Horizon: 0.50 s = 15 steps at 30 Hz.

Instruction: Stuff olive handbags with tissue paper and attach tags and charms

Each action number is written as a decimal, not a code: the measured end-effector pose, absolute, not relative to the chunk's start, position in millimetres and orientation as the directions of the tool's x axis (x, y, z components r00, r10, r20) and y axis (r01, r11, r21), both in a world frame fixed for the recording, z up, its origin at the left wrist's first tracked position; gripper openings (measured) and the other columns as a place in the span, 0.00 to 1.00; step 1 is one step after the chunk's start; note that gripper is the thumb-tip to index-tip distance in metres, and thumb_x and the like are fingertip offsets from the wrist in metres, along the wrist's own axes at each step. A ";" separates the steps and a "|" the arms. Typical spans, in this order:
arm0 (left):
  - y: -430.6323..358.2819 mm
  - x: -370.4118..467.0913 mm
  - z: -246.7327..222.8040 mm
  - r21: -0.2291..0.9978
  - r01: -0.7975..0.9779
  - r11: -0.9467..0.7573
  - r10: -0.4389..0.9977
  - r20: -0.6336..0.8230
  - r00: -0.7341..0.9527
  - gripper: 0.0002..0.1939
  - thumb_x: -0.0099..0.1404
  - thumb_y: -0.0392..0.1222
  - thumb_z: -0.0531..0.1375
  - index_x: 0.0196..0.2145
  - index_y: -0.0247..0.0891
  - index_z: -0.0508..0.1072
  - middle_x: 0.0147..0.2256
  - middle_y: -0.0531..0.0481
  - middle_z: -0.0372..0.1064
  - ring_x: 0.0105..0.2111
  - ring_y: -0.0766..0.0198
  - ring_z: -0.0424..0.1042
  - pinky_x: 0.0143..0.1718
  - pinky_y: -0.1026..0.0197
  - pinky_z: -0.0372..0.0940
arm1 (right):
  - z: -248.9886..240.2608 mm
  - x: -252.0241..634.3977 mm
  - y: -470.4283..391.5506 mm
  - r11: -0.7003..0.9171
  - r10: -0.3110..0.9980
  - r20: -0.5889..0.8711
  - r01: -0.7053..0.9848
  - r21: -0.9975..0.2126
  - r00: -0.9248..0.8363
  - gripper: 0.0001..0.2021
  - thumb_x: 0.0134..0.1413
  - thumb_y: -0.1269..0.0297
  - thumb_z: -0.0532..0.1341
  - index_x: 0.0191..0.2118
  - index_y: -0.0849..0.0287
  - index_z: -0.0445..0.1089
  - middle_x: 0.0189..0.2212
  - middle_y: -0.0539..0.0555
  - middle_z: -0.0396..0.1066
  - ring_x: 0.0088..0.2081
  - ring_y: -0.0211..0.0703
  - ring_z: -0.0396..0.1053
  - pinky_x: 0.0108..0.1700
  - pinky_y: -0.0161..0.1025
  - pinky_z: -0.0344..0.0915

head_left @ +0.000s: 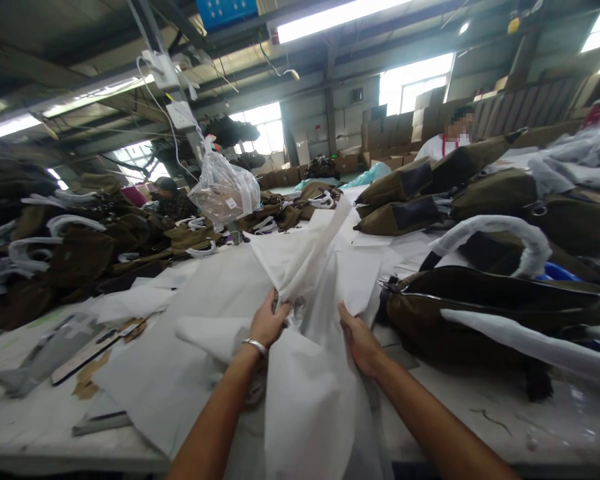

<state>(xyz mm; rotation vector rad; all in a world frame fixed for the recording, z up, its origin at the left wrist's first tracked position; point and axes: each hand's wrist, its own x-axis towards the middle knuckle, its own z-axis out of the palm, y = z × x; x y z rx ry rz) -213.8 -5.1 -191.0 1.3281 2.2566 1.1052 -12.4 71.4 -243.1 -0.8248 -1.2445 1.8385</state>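
A large white sheet of thin paper [310, 393] stands up in folds over the middle of the table. My left hand [269, 322] pinches its crumpled part, fingers closed, with a metal bracelet on the wrist. On the other side, my right hand [363, 343] grips the sheet's right edge between thumb and fingers; some of its fingers are hidden. Just right of that hand lies an olive-brown bag [445, 320], its zipper open and its handle [505, 230] wrapped in white material.
More white sheets [205, 287] cover the table. Left are a phone-like flat object [85, 357] and a grey plastic packet [50, 353]. Bags pile up at left [90, 253] and right [500, 187]. A clear plastic bag [225, 187] hangs on a post. Two people are farther back.
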 end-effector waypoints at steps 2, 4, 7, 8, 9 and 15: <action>5.2 -183.7 -198.8 0.719 0.648 0.251 0.870 0.126 -0.476 0.32 0.67 0.46 0.58 0.67 0.37 0.61 0.60 0.38 0.69 0.58 0.46 0.70 0.58 0.51 0.62 | -240.7 -26.3 74.3 -0.273 0.830 -0.115 -0.218 -0.937 -0.545 0.31 0.58 0.35 0.56 0.48 0.59 0.76 0.44 0.61 0.80 0.51 0.55 0.76 0.54 0.49 0.72; 10.1 -152.1 -209.2 0.694 0.674 0.252 0.901 0.087 -0.426 0.31 0.66 0.43 0.59 0.65 0.32 0.64 0.58 0.30 0.70 0.57 0.42 0.71 0.58 0.48 0.63 | -238.9 -34.7 78.5 -0.298 0.809 -0.146 -0.183 -0.937 -0.569 0.31 0.53 0.35 0.61 0.43 0.61 0.78 0.41 0.63 0.81 0.52 0.59 0.75 0.55 0.51 0.71; 5.3 -125.9 -218.8 0.687 0.693 0.217 0.948 0.020 -0.316 0.32 0.62 0.42 0.63 0.63 0.34 0.67 0.54 0.33 0.75 0.52 0.46 0.75 0.55 0.51 0.67 | -238.0 -27.4 84.1 -0.320 0.804 -0.218 -0.094 -0.943 -0.553 0.28 0.42 0.40 0.70 0.36 0.64 0.79 0.41 0.65 0.81 0.55 0.66 0.73 0.61 0.56 0.66; 0.9 -127.6 -218.0 0.690 0.695 0.200 0.961 -0.002 -0.275 0.31 0.61 0.44 0.65 0.61 0.37 0.70 0.52 0.38 0.77 0.51 0.50 0.76 0.54 0.54 0.68 | -238.5 -19.3 85.5 -0.329 0.804 -0.245 -0.062 -0.942 -0.542 0.28 0.39 0.42 0.72 0.37 0.65 0.79 0.42 0.66 0.80 0.56 0.68 0.71 0.63 0.58 0.63; -4.7 -135.5 -215.0 0.694 0.694 0.193 0.969 -0.023 -0.246 0.29 0.60 0.46 0.67 0.58 0.40 0.74 0.51 0.43 0.78 0.49 0.53 0.77 0.52 0.57 0.70 | -239.7 -9.0 86.6 -0.339 0.801 -0.271 -0.032 -0.940 -0.534 0.29 0.38 0.43 0.72 0.38 0.66 0.80 0.44 0.67 0.80 0.57 0.69 0.71 0.64 0.60 0.61; -64.8 -273.7 -179.1 0.592 0.631 0.501 0.784 -0.001 -0.621 0.19 0.74 0.51 0.56 0.53 0.37 0.75 0.51 0.42 0.76 0.50 0.56 0.75 0.54 0.48 0.69 | -260.7 54.8 96.6 -0.278 0.834 -0.275 0.066 -0.958 -0.478 0.38 0.44 0.47 0.73 0.60 0.59 0.71 0.62 0.60 0.68 0.67 0.60 0.59 0.71 0.53 0.50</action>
